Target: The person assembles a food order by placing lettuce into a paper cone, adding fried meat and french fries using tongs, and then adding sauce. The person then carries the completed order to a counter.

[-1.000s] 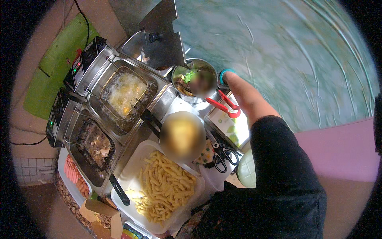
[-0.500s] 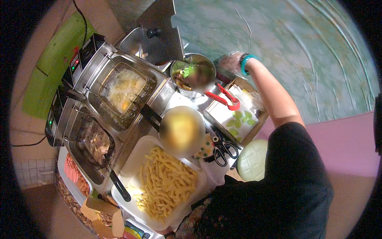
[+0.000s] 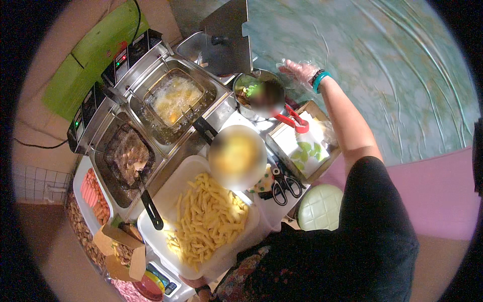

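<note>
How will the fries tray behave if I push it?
The tray looks wide and low, so it should probably slide rather than tip. It may feel fairly heavy, as fries cover much of its floor. They lie loose, so some would probably shift.

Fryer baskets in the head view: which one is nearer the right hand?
The upper fryer basket, with yellow pieces amid pale foam, is nearer the gloved right hand. The lower-left basket, holding brown pieces, is farther away.
</note>
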`<state>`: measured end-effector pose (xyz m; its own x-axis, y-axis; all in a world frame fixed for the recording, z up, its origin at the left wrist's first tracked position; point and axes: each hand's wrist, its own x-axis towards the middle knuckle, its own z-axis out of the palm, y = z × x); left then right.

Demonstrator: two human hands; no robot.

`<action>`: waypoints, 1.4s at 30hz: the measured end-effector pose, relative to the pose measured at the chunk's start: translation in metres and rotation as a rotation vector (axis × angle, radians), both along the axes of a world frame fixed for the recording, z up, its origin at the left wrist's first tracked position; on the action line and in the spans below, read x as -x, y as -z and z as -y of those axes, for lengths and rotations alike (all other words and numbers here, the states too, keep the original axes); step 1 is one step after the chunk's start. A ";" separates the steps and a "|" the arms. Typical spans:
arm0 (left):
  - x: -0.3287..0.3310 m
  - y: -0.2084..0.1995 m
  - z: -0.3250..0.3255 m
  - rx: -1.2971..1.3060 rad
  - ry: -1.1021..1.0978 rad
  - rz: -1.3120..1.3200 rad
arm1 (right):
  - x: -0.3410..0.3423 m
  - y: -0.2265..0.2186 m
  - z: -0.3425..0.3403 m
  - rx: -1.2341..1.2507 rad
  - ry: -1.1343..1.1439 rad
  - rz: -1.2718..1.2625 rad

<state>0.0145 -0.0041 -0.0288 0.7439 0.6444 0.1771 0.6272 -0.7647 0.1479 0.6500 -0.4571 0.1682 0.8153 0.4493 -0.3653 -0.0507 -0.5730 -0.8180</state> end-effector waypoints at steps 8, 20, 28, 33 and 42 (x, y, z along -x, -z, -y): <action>-0.010 0.002 -0.002 -0.001 0.042 -0.001 | 0.002 0.005 0.024 0.005 0.290 0.016; -0.057 -0.001 0.002 -0.032 0.092 -0.045 | 0.032 0.021 0.026 0.290 0.280 0.059; -0.054 -0.004 0.002 -0.028 0.090 -0.069 | 0.023 0.037 0.029 0.156 0.314 0.044; -0.027 -0.010 -0.002 0.025 0.048 -0.058 | 0.064 -0.011 0.014 0.004 0.461 0.337; 0.012 -0.020 -0.016 0.113 0.052 -0.051 | 0.228 -0.104 -0.131 -0.198 -0.145 0.841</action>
<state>0.0028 0.0124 -0.0083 0.7828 0.6187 0.0666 0.5962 -0.7764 0.2042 0.4218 -0.3259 0.2724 0.7096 0.5606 0.4269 0.6760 -0.3709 -0.6367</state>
